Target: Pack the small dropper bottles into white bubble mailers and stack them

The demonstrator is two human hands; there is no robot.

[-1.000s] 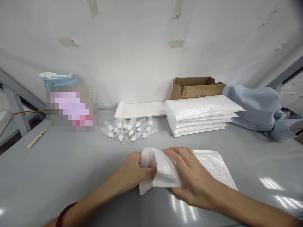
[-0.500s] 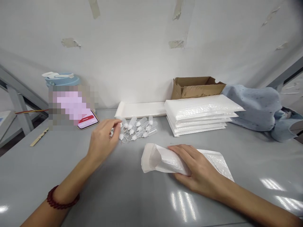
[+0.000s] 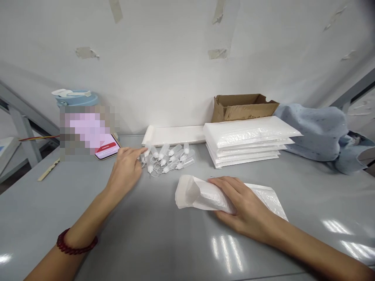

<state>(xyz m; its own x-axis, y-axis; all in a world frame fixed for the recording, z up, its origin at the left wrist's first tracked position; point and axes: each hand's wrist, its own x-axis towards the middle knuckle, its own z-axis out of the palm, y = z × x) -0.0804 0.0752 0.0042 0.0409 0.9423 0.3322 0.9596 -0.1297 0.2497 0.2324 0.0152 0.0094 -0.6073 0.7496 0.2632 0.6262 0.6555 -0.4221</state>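
My left hand reaches to the left end of a heap of small clear dropper bottles with white caps. Its fingers curl around one or two of them, though what sits inside the grip is hidden. My right hand lies on a white bubble mailer on the grey table. The fingers wrap over the mailer's top, and its mouth bulges open toward the left. A red bead bracelet circles my left wrist.
A stack of white bubble mailers stands behind, with a brown cardboard box at the wall and a flat white sheet beside it. A blue-grey cloth lies at the right. A phone and a blue-lidded container stand at the left.
My left hand let go of the mailer's open end and moved up-left to the bottle heap, where its fingers closed. My right hand stayed on the mailer.
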